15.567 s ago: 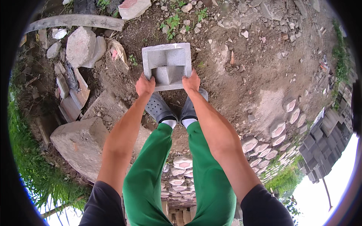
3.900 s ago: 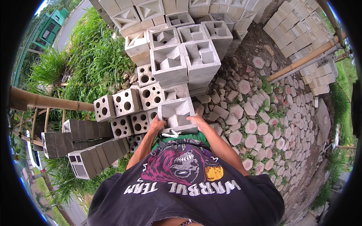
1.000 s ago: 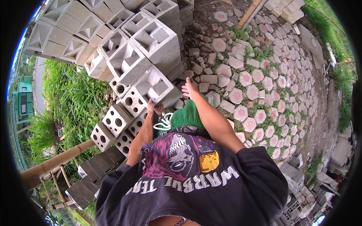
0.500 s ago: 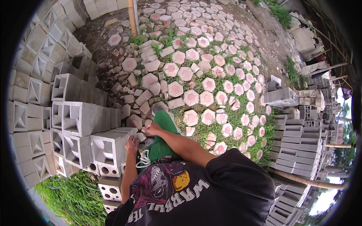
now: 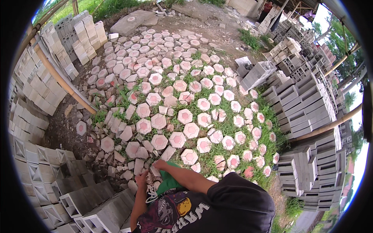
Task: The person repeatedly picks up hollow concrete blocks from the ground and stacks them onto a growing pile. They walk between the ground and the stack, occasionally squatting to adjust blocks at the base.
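My left hand (image 5: 141, 178) hangs low in front of my body, its fingers curled together. Close to its right, my right hand (image 5: 158, 164) is closed too, just above the knee of my green shorts (image 5: 168, 180). Whatever either hand may hold is too small or hidden to make out. White drawstrings (image 5: 152, 194) dangle from the shorts below my hands. Beneath and ahead lie broken paving pieces (image 5: 138, 166) and hexagonal paving stones (image 5: 159, 142) with pink centres, grass growing between several of them.
Hollow grey concrete blocks (image 5: 87, 198) are stacked close at my left. More block stacks (image 5: 307, 105) line the right side. A bamboo pole (image 5: 58, 75) leans at the far left, and another pole (image 5: 330, 123) crosses the right stacks. A flat stone slab (image 5: 132, 21) lies at the back.
My view has swung up and to the right, showing more of the paved ground and far stacks. Both hands stay close together before my body, with the near-left blocks now lower in view.
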A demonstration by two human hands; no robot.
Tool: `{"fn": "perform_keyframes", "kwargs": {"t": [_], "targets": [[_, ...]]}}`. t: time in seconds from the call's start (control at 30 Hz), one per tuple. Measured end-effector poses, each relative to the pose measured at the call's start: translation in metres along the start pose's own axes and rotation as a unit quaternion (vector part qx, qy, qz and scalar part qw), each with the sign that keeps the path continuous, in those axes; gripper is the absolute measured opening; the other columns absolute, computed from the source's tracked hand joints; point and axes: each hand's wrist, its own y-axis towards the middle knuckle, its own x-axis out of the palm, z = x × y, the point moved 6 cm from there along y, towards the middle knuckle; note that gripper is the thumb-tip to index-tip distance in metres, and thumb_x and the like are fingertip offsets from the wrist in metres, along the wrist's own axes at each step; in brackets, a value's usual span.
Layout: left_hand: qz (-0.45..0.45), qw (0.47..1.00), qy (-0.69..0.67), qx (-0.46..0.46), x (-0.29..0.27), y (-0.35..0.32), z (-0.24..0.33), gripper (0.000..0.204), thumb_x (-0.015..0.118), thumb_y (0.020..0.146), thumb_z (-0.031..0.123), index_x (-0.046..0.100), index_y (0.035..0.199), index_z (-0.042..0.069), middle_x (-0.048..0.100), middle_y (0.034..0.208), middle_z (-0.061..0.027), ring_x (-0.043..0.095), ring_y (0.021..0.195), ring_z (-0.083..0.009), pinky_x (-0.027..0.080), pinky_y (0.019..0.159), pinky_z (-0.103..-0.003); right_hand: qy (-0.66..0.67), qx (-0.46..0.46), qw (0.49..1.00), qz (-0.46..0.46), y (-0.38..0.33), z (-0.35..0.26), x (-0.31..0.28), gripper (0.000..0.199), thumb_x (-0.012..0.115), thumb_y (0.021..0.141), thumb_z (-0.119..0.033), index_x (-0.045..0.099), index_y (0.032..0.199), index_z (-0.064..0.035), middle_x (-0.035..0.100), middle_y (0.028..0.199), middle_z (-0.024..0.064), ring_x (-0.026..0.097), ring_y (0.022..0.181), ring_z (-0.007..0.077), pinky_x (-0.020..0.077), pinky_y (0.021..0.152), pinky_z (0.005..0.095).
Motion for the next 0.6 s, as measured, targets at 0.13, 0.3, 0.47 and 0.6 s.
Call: {"fn": "perform_keyframes", "kwargs": {"t": [0.13, 0.3, 0.47, 0.6], "targets": [[-0.015, 0.999, -0.042, 0.032, 0.02, 0.019, 0.073, 0.034, 0.079, 0.075, 0.024, 0.05, 0.067, 0.008, 0.06, 0.069, -0.0055, 0.057, 0.062, -0.0135, 0.048, 0.056, -0.027, 0.077, 0.082, 0.993, 0.019, 0.029, -0.017, -0.056, 0.034, 0.062, 0.08, -0.037, 0.068, 0.073, -0.0043, 0.066, 0.069, 0.0129, 0.064, 0.061, 0.0248, 0.0509, 0.061, 0.038], [-0.069, 0.996, -0.035, 0.05, 0.075, 0.032, 0.163, 0.036, 0.075, 0.08, 0.028, 0.052, 0.063, 0.006, 0.059, 0.065, -0.0049, 0.055, 0.059, -0.0122, 0.044, 0.053, -0.026, 0.354, 0.124, 0.923, 0.083, 0.038, -0.019, -0.13, 0.024, 0.071, 0.076, -0.021, 0.065, 0.088, -0.0017, 0.066, 0.073, 0.0057, 0.06, 0.061, 0.0121, 0.0483, 0.054, 0.0278], [-0.186, 0.975, 0.046, 0.116, 0.134, 0.075, 0.216, 0.046, 0.052, 0.096, 0.037, 0.056, 0.064, 0.005, 0.063, 0.069, -0.007, 0.056, 0.06, -0.0126, 0.045, 0.056, -0.026, 0.398, 0.166, 0.886, 0.168, 0.036, -0.018, -0.2, 0.032, 0.073, 0.077, -0.029, 0.062, 0.088, -0.0011, 0.066, 0.075, 0.0059, 0.062, 0.063, 0.0129, 0.0494, 0.057, 0.0284], [-0.222, 0.966, 0.096, 0.09, 0.192, 0.106, 0.241, 0.044, 0.041, 0.099, 0.039, 0.058, 0.077, 0.005, 0.064, 0.075, -0.0064, 0.061, 0.072, -0.0151, 0.048, 0.064, -0.03, 0.402, 0.203, 0.864, 0.225, 0.042, 0.002, -0.24, 0.039, 0.071, 0.078, -0.038, 0.063, 0.088, -0.0008, 0.066, 0.074, 0.0059, 0.061, 0.064, 0.0132, 0.0483, 0.059, 0.0284]]}}
